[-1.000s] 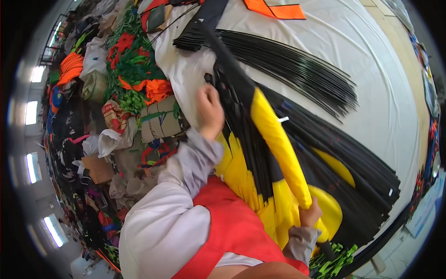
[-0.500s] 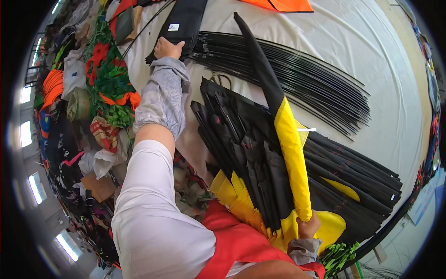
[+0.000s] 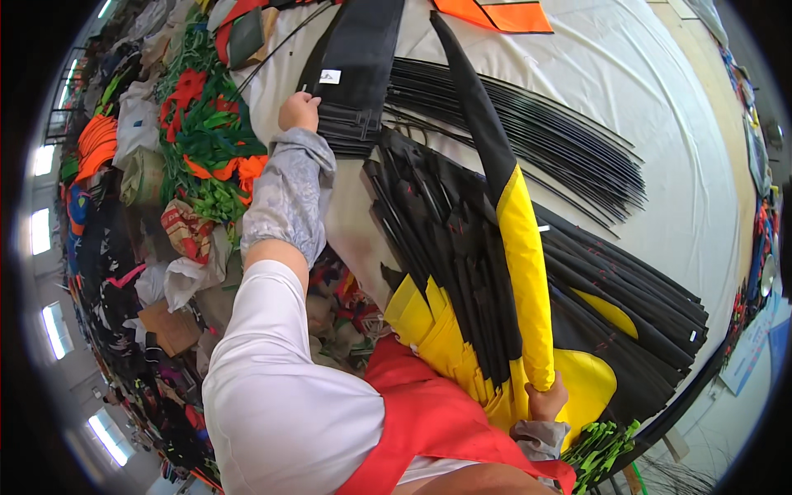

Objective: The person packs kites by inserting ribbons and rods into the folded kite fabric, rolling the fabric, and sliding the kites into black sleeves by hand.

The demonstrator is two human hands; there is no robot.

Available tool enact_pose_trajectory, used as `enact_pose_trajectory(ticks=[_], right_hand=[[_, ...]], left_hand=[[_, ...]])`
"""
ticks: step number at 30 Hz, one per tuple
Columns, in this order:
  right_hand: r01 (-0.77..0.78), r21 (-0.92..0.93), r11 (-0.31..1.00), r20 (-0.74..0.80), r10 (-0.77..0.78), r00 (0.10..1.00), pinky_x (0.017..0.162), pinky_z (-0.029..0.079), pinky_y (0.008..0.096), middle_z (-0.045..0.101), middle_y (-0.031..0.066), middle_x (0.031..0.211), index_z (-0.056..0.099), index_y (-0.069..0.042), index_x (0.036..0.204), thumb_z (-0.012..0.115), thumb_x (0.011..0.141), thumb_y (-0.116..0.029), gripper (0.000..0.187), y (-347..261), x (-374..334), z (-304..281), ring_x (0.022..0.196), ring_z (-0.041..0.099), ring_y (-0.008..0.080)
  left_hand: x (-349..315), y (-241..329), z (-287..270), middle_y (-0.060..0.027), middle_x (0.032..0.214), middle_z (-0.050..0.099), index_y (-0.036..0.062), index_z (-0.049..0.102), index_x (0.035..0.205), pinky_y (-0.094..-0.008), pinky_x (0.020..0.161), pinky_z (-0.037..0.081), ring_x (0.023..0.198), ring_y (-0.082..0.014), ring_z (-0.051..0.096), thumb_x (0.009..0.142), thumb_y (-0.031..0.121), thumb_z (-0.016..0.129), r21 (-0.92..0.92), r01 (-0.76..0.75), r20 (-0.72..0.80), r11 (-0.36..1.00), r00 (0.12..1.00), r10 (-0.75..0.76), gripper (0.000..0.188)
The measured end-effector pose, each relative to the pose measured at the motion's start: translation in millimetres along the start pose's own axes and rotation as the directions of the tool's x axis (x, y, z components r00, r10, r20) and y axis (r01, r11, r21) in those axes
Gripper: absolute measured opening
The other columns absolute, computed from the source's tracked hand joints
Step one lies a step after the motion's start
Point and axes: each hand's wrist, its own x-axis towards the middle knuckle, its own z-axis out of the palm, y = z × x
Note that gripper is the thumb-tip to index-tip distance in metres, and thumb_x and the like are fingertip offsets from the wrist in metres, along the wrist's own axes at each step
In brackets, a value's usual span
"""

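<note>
The left hand [image 3: 299, 111] is stretched far out across the counter [image 3: 660, 132], its fingers curled down onto the edge of a folded black fabric piece [image 3: 356, 74] that lies flat near the far side and bears a small white tag; whether the fingers pinch the cloth or only press on it cannot be told. The right hand [image 3: 546, 401] sits close to the body at the near edge, clamped round the lower end of a rolled yellow-and-black fabric strip [image 3: 516, 247], which rises away from it in a long narrow band, yellow near the hand and black towards its pointed far tip.

Under that strip lies a fanned heap of black and yellow fabric panels [image 3: 445, 247], yellow ends nearest the person. A sheaf of thin black rods [image 3: 561, 140] spreads over the white cloth of the counter to the right of the folded piece, passing beneath the strip, so the strip and the heap lie between the two hands. An orange fabric piece [image 3: 495, 12] shows at the far edge. Beside the counter on the left, piles of red, green and orange fabric scraps [image 3: 198, 140] crowd the floor. Green fabric bits [image 3: 606, 445] poke out near the right hand.
</note>
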Motion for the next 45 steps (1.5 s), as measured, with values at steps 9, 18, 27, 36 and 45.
enact_pose_trajectory(ticks=[9, 18, 27, 36, 45], right_hand=[[0.197, -0.093, 0.976, -0.08, -0.205, 0.976, 0.06, 0.052, 0.0449, 0.066, 0.0181, 0.071, 0.066, -0.011, 0.094, 0.082, 0.059, -0.025, 0.041, 78, -125, -31, 0.067, 0.066, 0.0396], [0.081, -0.097, 0.992, -0.182, -0.098, 0.978, 0.057, 0.051, 0.0457, 0.064, 0.0171, 0.066, 0.065, -0.011, 0.087, 0.081, 0.061, -0.028, 0.035, 141, -228, -25, 0.064, 0.065, 0.0391], [-0.062, 0.398, 0.915, 0.229, -0.033, 0.973, 0.081, 0.054, 0.0406, 0.072, 0.0201, 0.096, 0.069, -0.005, 0.114, 0.086, 0.065, -0.032, 0.059, 147, -259, -36, 0.093, 0.07, 0.0344], [-0.009, 0.416, 0.909, 0.202, -0.083, 0.976, 0.076, 0.052, 0.0361, 0.072, 0.0145, 0.093, 0.07, 0.002, 0.099, 0.081, 0.061, -0.015, 0.043, 11, -112, 5, 0.085, 0.067, 0.0254], [0.256, 0.512, 0.82, 0.16, -0.384, 0.91, 0.098, 0.046, 0.0374, 0.069, 0.0213, 0.11, 0.06, 0.001, 0.126, 0.08, 0.065, -0.022, 0.068, 35, -181, -69, 0.112, 0.062, 0.0349]], left_hand=[[-21, 130, -103, -0.0113, 0.103, 0.065, 0.0042, 0.054, 0.133, -0.0399, 0.075, 0.056, 0.083, -0.0208, 0.065, 0.099, 0.003, 0.046, -0.932, 0.303, 0.295, 0.2, 0.953, -0.069, 0.036], [-113, 192, -131, -0.0016, 0.084, 0.069, 0.0031, 0.072, 0.104, -0.0272, 0.067, 0.051, 0.074, -0.0137, 0.066, 0.086, 0.001, 0.065, -0.878, -0.151, -0.13, 0.455, 0.988, 0.077, 0.02], [-334, 191, -131, -0.0314, 0.08, 0.063, 0.0109, 0.021, 0.154, -0.056, 0.067, 0.046, 0.074, -0.0496, 0.061, 0.089, 0.004, 0.049, -0.506, -0.478, -0.044, 0.718, 0.846, 0.532, 0.071], [-595, 144, -222, -0.0302, 0.114, 0.064, 0.0142, 0.023, 0.157, -0.0406, 0.088, 0.052, 0.099, -0.036, 0.068, 0.087, 0.007, 0.06, -0.845, -0.309, 0.271, 0.435, 0.454, 0.849, 0.079], [-495, 237, -225, -0.0079, 0.088, 0.07, 0.0068, 0.067, 0.092, -0.0394, 0.079, 0.058, 0.08, -0.025, 0.069, 0.084, 0.015, 0.072, -0.412, 0.906, 0.797, -0.092, 0.407, 0.446, 0.012]])
